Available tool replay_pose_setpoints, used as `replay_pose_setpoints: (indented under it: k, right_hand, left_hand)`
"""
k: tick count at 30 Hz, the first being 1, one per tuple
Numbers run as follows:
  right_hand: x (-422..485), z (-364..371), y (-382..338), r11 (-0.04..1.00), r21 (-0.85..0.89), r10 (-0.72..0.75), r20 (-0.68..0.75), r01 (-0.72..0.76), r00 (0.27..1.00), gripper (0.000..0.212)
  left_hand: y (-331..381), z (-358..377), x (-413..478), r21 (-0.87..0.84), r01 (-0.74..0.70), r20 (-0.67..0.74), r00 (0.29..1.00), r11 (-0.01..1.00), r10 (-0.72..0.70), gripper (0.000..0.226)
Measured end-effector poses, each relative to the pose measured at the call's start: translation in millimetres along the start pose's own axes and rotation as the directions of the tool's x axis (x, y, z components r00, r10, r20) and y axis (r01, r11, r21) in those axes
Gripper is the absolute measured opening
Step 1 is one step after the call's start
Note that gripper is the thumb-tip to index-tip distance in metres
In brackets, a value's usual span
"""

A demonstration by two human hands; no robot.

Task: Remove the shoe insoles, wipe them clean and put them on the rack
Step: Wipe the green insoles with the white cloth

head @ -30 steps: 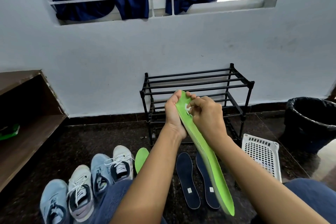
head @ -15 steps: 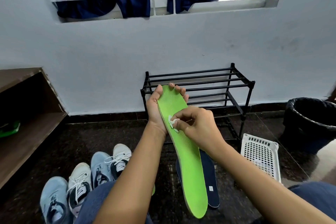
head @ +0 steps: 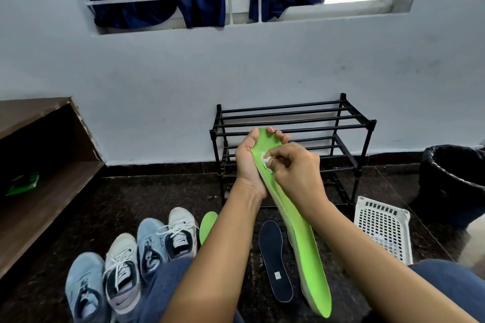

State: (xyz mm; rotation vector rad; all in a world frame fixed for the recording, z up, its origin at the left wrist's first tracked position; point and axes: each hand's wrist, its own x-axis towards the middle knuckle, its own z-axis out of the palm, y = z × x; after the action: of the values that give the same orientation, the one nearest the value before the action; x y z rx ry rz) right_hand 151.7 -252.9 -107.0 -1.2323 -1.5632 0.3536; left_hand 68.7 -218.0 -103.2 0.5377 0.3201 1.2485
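Note:
My left hand [head: 248,162] grips the toe end of a long green insole [head: 305,246], held up slanting toward my lap. My right hand [head: 295,173] pinches a small white wipe [head: 265,159] against the insole's upper face near the toe. A second green insole [head: 207,225] lies on the floor beside the shoes, partly hidden by my left arm. A dark blue insole [head: 274,259] lies flat on the floor; another is hidden behind the green one. The black metal rack [head: 349,126] stands against the wall behind my hands.
Several sneakers [head: 126,270] stand in a row at lower left. A white perforated basket [head: 383,228] sits on the floor at right, a black bin [head: 454,181] beyond it. A brown wooden shelf [head: 39,191] holds a green packet [head: 23,185] at left.
The insole has turned from face-on to slanting edge-on, its heel swinging right. My right hand with the wipe moved slightly up toward the toe end.

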Motion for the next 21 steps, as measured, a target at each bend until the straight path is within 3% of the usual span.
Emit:
replay_pose_setpoints:
  k: [9, 12, 18, 21]
  right_hand:
    - [11.8, 4.5, 6.5, 0.979, -0.169, -0.146, -0.171, 0.117, 0.974, 0.020]
    - [10.7, 3.1, 1.0, 0.986, -0.122, -0.133, -0.188, 0.111, 0.973, 0.019]
    - [-3.4, -1.5, -14.7, 0.999, 0.047, 0.011, 0.099, -0.016, 0.995, 0.010]
    - [-9.9, -3.4, -20.5, 0.994, 0.102, 0.013, 0.162, -0.030, 0.987, 0.008]
  left_hand:
    - [-10.8, 2.6, -0.2, -0.091, 0.066, -0.004, 0.998, 0.994, -0.066, 0.025]
    - [-3.9, 3.5, 0.7, -0.050, 0.058, 0.011, 0.998, 0.997, -0.057, 0.024]
    - [15.0, -6.9, 1.7, -0.068, -0.056, 0.037, 0.998, 0.996, 0.059, 0.018]
    - [22.2, -12.2, 2.3, -0.062, -0.087, 0.037, 0.995, 0.994, 0.089, 0.020]
